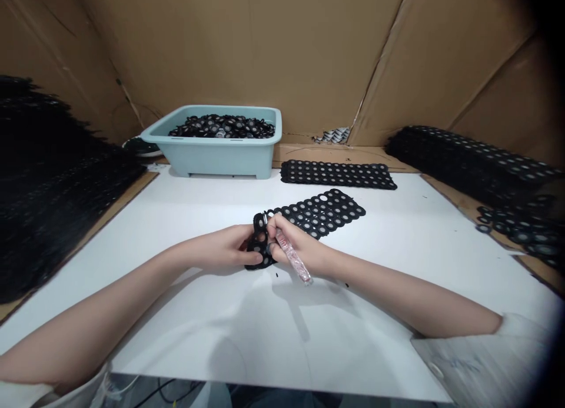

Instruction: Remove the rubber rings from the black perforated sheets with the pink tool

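A black sheet of joined round pieces with pale centres [338,211] lies slantwise on the white tabletop. My left hand [236,246] pinches its near left end, where one corner is lifted. My right hand [298,243] is closed around a slim tool [293,258] whose handle is wrapped in clear plastic with red lettering. The tool's working end meets the sheet's left end between my hands; my fingers hide much of it, so its kind is unclear.
Behind stands a light-blue basin [220,158] heaped with loose black round pieces [220,126]. Another black sheet [338,173] lies flat beside it. Tall black stacks rise at left [53,184] and right [463,161]. Cardboard walls [318,49] enclose the back.
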